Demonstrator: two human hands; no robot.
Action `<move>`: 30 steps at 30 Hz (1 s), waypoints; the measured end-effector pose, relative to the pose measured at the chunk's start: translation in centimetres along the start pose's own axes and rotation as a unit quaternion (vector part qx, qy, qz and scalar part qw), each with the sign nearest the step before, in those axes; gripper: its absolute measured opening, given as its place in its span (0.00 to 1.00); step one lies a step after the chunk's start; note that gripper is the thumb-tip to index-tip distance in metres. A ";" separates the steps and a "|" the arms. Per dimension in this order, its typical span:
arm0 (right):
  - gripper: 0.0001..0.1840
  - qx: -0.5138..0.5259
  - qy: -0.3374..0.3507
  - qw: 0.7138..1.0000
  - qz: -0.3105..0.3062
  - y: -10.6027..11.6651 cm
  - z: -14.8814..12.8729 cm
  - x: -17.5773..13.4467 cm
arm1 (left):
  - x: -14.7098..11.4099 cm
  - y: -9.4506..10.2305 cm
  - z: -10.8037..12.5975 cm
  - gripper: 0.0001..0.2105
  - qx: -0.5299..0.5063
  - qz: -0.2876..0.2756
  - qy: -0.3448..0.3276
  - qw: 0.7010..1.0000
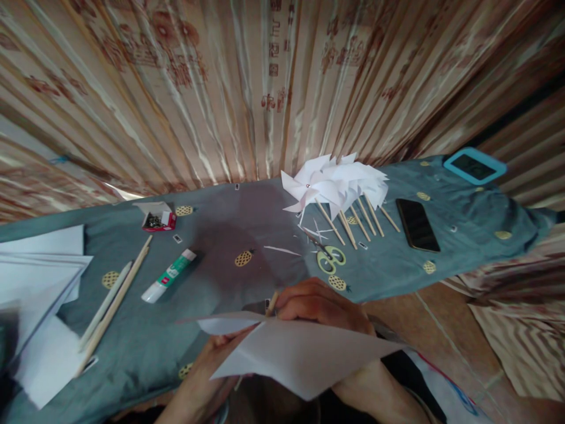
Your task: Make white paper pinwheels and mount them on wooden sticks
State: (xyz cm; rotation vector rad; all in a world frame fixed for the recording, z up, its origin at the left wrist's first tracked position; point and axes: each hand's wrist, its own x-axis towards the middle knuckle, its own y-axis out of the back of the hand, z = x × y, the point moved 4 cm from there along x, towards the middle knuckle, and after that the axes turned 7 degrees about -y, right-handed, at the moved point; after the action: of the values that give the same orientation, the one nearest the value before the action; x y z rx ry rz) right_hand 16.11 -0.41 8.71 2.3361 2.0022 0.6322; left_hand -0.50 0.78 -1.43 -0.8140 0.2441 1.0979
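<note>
Close to me, over the table's front edge, both hands hold a white paper pinwheel (304, 350) with folded blades. My left hand (212, 359) grips it from the left, its fingers largely hidden by the paper. Curled over the far side, my right hand (324, 303) has its fingers closed by a wooden stick (272, 303), whose end pokes up above the paper. The blades cover the rest of the right palm. Beyond my right hand lie green-handled scissors (329, 258) and thin paper scraps (282, 250).
Several finished white pinwheels (339, 185) on sticks lie at the back. A phone (417, 225) and a blue-framed device (475, 166) sit right. Leftward are a glue stick (168, 275), an open box of pins (159, 220), wooden sticks (115, 303) and paper sheets (44, 282).
</note>
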 end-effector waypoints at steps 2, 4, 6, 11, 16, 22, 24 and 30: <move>0.05 -0.005 0.002 1.000 0.002 0.0 0.0 0.0 | 0.1 0.2 -0.3 0.19 0.013 -0.002 -0.011 1.000; 0.05 -0.002 -0.001 1.000 0.008 -0.1 0.1 -0.1 | 0.2 0.2 -0.4 0.20 0.015 -0.005 -0.015 1.000; 0.06 0.001 -0.009 1.000 0.012 -0.1 0.3 -0.1 | 0.2 -0.1 -0.3 0.20 0.009 -0.008 -0.010 1.000; 0.08 0.008 -0.029 0.999 0.030 0.0 0.4 -0.2 | -0.2 -0.9 0.5 0.21 0.025 -0.019 -0.003 1.000; 0.05 -0.010 -0.020 1.000 0.019 0.0 0.3 -0.1 | -0.4 -0.7 0.6 0.20 0.021 -0.008 0.004 1.000; 0.04 -0.001 -0.006 1.000 0.018 -0.1 0.4 -0.2 | -0.2 -0.8 0.4 0.20 -0.022 0.017 -0.004 1.000; 0.04 -0.001 -0.004 1.000 0.018 -0.1 0.3 -0.2 | -0.2 -1.2 0.7 0.18 -0.025 0.012 -0.007 1.000; 0.05 -0.007 0.000 1.000 0.009 0.1 -0.1 0.0 | -0.2 -1.8 1.5 0.13 -0.032 0.038 -0.009 0.999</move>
State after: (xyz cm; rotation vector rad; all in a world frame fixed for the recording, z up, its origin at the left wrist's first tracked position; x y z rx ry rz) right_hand 16.15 -0.48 8.79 2.3494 1.9715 0.6454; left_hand 0.71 1.31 0.55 -0.8558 0.2271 1.1894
